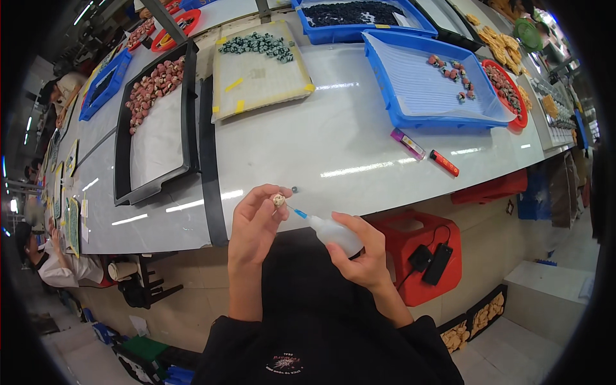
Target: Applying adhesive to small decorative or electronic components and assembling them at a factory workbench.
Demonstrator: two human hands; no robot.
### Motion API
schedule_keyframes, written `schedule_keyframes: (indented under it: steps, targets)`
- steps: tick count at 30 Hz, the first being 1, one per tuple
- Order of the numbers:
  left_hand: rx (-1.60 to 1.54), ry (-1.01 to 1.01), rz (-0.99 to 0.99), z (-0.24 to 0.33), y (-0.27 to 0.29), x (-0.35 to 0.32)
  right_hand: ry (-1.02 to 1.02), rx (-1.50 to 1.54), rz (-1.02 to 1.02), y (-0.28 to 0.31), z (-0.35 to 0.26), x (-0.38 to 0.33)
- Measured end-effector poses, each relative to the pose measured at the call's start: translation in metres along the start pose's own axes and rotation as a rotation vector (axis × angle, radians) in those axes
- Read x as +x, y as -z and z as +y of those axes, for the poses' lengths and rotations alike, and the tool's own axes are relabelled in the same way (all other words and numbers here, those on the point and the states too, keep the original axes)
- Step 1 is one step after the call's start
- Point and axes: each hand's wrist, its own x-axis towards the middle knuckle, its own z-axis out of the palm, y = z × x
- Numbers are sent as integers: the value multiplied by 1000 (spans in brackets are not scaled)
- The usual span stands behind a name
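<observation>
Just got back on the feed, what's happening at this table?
A person holds a small pale round piece in the fingertips of the left hand. The right hand grips a white bottle, its blue nozzle and thin needle aimed at the piece; whether they touch is too small to tell. Beyond the hands, a black tray with reddish pieces stands left, and a blue tray stands right.

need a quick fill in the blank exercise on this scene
The right hand holds a squeeze bottle whose needle hub is coloured ____.
The small pale piece is in the ____ hand.
The nearest stool is coloured ____.
The rectangular tray of pink pieces at left is coloured ____.
Missing words: blue; left; red; black.
</observation>
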Motion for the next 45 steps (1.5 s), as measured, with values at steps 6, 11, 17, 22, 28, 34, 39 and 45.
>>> schedule_keyframes:
  steps: [6, 11, 17, 22, 28, 34, 39, 45]
  targets:
    - [154, -50, 31, -2, -2, 1, -12, -3, -17, 1, 3, 1]
    - [271, -65, 83, -3, -6, -1, -39, 0, -44, 3, 4, 4]
    - [281, -35, 34, -1, -3, -5, -55, 71, 82, 5, -7, 13]
    - [283, 3, -26, 2, -7, -16, 110, -49, 227, 5, -35, 32]
    - [348, -15, -49, -2, -1, -19, 83, -61, 96, 9, -40, 34]
    - [382, 2, -50, 2, 7, -28, 211, -57, 87, 7, -43, 34]
    - [444, 47, -42, 8, 9, -31, 259, -34, 131, 2, -40, 34]
    - [388, 30, 19, 1, 17, -39, 265, -15, 154, -3, -40, 32]
